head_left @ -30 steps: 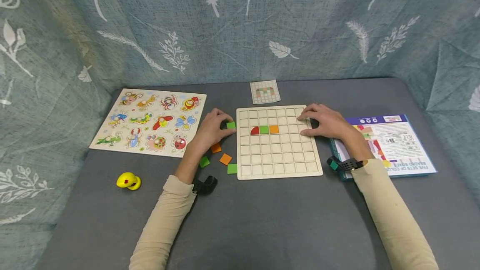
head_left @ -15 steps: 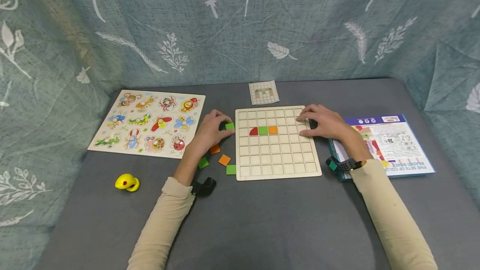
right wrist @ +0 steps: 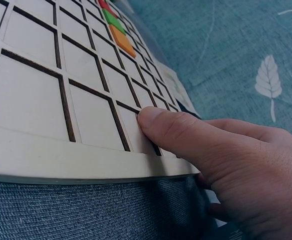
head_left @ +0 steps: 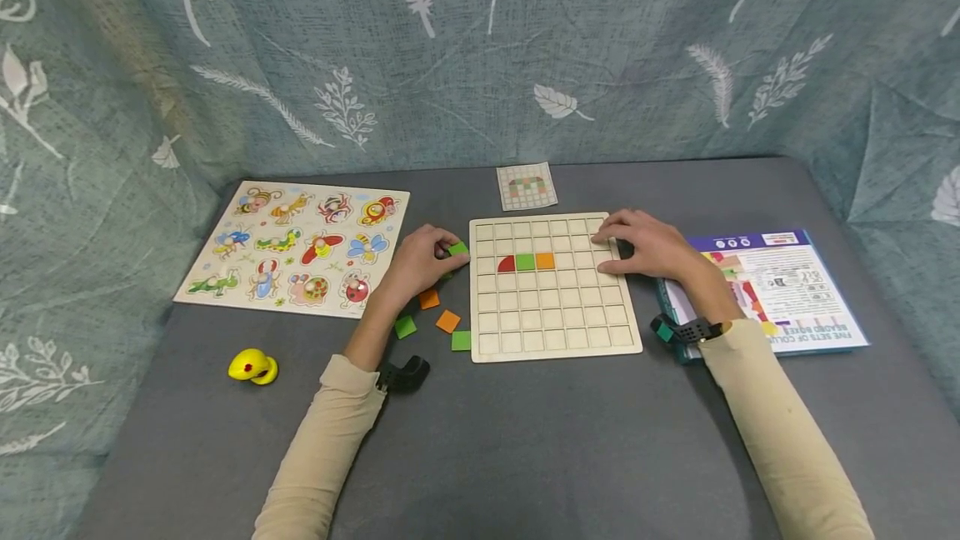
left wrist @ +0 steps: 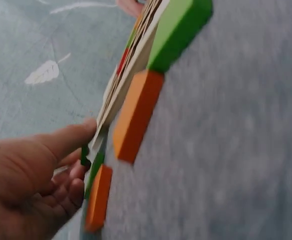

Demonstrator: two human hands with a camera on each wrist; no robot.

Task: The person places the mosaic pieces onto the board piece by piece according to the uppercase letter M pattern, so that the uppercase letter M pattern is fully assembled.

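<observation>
My left hand (head_left: 422, 263) pinches a green square tile (head_left: 458, 249) beside the left edge of a pale wooden grid board (head_left: 555, 307). Close below those fingers, part of another green tile (left wrist: 95, 167) shows in the left wrist view. Three pieces form a row on the board: a red rounded piece (head_left: 507, 264), a green tile (head_left: 525, 262) and an orange tile (head_left: 544, 261). Across the board's right edge lies my right hand (head_left: 648, 244), its thumb (right wrist: 168, 127) and a finger touching the top surface. Its other fingers are mostly hidden.
Loose orange tiles (head_left: 448, 321) and green tiles (head_left: 405, 327) lie left of the board. Behind it is a small pattern card (head_left: 527, 187). An insect puzzle (head_left: 292, 227) and a yellow toy (head_left: 252, 366) are at left. A flat box (head_left: 795, 290) lies under the right forearm.
The green tile between my left fingers has turned and tilted slightly, and a bit of green now shows below it. My right hand stays in place on the board.
</observation>
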